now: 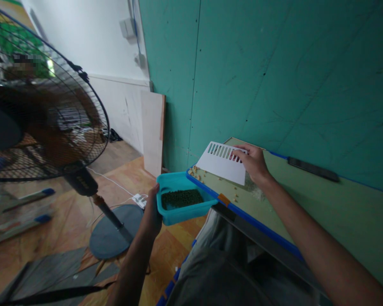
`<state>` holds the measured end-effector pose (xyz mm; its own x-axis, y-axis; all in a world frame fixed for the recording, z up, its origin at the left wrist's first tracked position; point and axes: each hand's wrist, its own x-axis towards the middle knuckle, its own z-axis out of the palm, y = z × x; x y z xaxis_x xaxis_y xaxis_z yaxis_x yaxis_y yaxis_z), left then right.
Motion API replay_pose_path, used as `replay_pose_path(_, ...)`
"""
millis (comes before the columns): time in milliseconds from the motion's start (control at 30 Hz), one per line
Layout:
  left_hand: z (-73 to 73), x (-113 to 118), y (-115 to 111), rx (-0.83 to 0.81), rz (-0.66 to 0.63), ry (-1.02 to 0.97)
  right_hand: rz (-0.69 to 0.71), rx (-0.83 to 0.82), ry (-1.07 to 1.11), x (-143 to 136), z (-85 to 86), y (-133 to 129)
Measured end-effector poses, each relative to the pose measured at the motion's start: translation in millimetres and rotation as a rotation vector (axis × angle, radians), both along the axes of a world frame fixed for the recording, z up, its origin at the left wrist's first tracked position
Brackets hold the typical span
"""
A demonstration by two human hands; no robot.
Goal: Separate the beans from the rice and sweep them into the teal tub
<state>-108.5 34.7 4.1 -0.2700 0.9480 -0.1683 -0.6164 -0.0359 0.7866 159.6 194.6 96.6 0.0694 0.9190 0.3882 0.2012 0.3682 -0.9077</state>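
My left hand [153, 212] grips the left end of a teal plastic tray [175, 217], whose right end meets the table's front left corner. Small dark green grains [181, 198] lie in the tray. My right hand [253, 161] is closed on the slotted edge of a white flat scraper [221, 166], which tilts over the pale green tabletop [274, 212]. Several small yellowish kernels [196, 173] are on the tabletop at the left corner, and others lie in front of the scraper. A pale, powdery patch [258, 193] is below my right hand.
A large standing fan [83, 182] is at the left, its round base [115, 238] on the floor beside a white power strip [139, 199]. A board [152, 131] leans on the wall. Along the table's back lies a dark bar [312, 169]. A person [24, 70] shows behind the fan.
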Motion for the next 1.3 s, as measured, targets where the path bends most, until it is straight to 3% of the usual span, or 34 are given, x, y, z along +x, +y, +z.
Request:
replay_pose_path(300,-4.6,-2.3,1.3,-0.001,0.016,0.015,0.058,-0.107,-0.014,-1.5,3.2,-6.3)
replay_pose_path(1300,-3.0,-0.4,1.9,0.022,0.019,0.028,0.187,-0.107,-0.031,-11.7,8.9,-17.8)
